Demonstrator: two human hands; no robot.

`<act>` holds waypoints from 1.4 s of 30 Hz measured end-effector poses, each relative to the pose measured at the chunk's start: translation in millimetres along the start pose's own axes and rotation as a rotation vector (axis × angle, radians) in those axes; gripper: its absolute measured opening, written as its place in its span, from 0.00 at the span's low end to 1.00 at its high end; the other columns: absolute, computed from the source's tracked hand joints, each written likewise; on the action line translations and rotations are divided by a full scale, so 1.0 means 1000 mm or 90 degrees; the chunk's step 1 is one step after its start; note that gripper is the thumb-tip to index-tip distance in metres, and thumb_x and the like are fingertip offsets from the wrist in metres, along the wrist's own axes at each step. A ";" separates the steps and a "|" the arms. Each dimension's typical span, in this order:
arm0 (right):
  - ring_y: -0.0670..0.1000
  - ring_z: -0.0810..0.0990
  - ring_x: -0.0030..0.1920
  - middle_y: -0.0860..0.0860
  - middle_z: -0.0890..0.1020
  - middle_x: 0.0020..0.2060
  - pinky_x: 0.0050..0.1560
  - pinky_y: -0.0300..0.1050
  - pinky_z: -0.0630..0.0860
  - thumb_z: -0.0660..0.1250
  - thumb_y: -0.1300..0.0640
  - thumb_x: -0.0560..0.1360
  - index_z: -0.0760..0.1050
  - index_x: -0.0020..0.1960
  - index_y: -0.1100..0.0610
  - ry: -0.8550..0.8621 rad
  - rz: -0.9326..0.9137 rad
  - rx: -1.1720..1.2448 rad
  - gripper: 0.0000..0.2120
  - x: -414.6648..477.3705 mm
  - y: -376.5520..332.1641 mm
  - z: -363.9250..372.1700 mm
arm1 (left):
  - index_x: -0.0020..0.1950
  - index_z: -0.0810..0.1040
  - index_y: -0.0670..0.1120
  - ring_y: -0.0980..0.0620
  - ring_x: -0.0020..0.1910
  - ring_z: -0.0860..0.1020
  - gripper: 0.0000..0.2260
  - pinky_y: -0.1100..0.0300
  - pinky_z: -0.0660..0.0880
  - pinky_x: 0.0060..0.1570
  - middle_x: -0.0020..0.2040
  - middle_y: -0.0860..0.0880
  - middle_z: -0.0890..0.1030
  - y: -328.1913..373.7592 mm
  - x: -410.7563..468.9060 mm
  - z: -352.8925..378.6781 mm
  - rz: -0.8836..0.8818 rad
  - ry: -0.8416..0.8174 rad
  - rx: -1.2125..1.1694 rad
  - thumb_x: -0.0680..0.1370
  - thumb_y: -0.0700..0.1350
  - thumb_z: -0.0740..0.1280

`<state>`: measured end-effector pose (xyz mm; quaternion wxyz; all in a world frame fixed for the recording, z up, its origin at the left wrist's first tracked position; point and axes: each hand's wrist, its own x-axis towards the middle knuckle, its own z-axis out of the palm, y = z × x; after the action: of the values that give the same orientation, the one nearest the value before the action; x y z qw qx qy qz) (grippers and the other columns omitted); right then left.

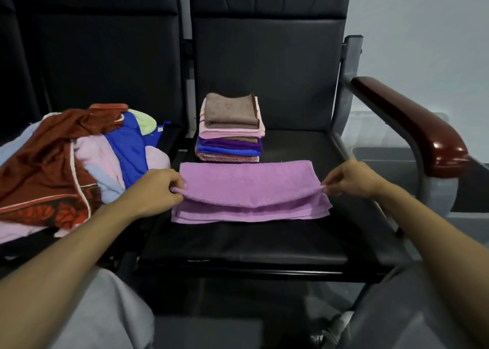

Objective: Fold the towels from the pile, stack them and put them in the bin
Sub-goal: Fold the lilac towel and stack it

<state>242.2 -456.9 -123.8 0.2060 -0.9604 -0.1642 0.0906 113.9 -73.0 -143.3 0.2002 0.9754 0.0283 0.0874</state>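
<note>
— Towel [246,187], lilac, lies half-folded on the black seat [264,242], just in front of the folded stack [230,128].
— Hands?
— Left hand [156,189] pinches its left corner, right hand [352,180] its right. Unfolded pile [66,163] sits left.

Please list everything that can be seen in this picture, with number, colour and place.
towel: one, lilac, front of right seat, partly folded
stack: one, mixed colours, brown on top, behind towel
pile: one, mixed colours, unfolded, left seat
seats: two, black, side by side
armrest: one, dark red, far right
left grip: one, pinches towel's left end
right grip: one, pinches towel's right end
</note>
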 end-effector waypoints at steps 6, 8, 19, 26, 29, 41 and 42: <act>0.49 0.84 0.35 0.53 0.86 0.36 0.41 0.39 0.81 0.75 0.56 0.72 0.84 0.42 0.58 -0.145 0.048 0.018 0.05 0.007 0.006 0.014 | 0.39 0.78 0.49 0.55 0.40 0.76 0.05 0.65 0.70 0.38 0.40 0.53 0.79 -0.009 0.002 0.005 -0.037 -0.182 0.078 0.72 0.47 0.72; 0.48 0.82 0.32 0.54 0.84 0.36 0.34 0.37 0.79 0.72 0.54 0.75 0.82 0.42 0.57 -0.126 0.079 0.016 0.08 0.012 0.006 0.020 | 0.38 0.78 0.49 0.56 0.39 0.76 0.10 0.62 0.71 0.40 0.39 0.53 0.79 -0.007 0.004 0.009 -0.057 -0.197 0.055 0.74 0.53 0.71; 0.54 0.77 0.39 0.57 0.78 0.44 0.29 0.43 0.72 0.76 0.47 0.69 0.74 0.49 0.62 -0.039 0.290 0.033 0.20 0.039 -0.003 0.043 | 0.61 0.72 0.39 0.51 0.44 0.73 0.23 0.61 0.68 0.36 0.49 0.46 0.75 0.003 0.029 0.027 -0.358 -0.197 -0.005 0.74 0.53 0.71; 0.55 0.77 0.49 0.57 0.77 0.54 0.46 0.46 0.74 0.70 0.52 0.74 0.72 0.60 0.65 -0.021 0.274 0.208 0.22 0.050 -0.015 0.049 | 0.58 0.74 0.41 0.49 0.47 0.74 0.16 0.60 0.69 0.41 0.52 0.46 0.75 0.011 0.034 0.026 -0.385 -0.126 -0.144 0.75 0.48 0.68; 0.55 0.78 0.43 0.58 0.78 0.48 0.40 0.46 0.77 0.67 0.57 0.77 0.70 0.57 0.64 0.007 0.257 0.407 0.14 0.046 -0.024 0.046 | 0.54 0.72 0.41 0.49 0.43 0.75 0.08 0.58 0.73 0.39 0.48 0.44 0.77 0.015 0.035 0.025 -0.419 -0.061 -0.419 0.77 0.41 0.65; 0.54 0.80 0.39 0.58 0.82 0.46 0.29 0.43 0.77 0.74 0.56 0.73 0.76 0.53 0.65 -0.177 0.327 0.332 0.16 0.031 -0.002 0.042 | 0.49 0.73 0.43 0.49 0.43 0.77 0.13 0.57 0.74 0.40 0.47 0.45 0.79 0.010 0.029 0.024 -0.458 -0.108 -0.472 0.77 0.52 0.68; 0.55 0.80 0.41 0.59 0.81 0.48 0.32 0.44 0.77 0.73 0.54 0.74 0.74 0.56 0.66 -0.158 0.320 0.357 0.18 0.032 -0.002 0.044 | 0.52 0.74 0.42 0.49 0.44 0.77 0.14 0.57 0.74 0.42 0.49 0.45 0.79 0.011 0.030 0.026 -0.457 -0.084 -0.503 0.78 0.53 0.66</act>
<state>261.3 -427.9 -166.4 0.4101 -0.8590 0.0836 0.2947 148.6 -90.2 -157.7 0.5704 0.7583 0.3125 -0.0439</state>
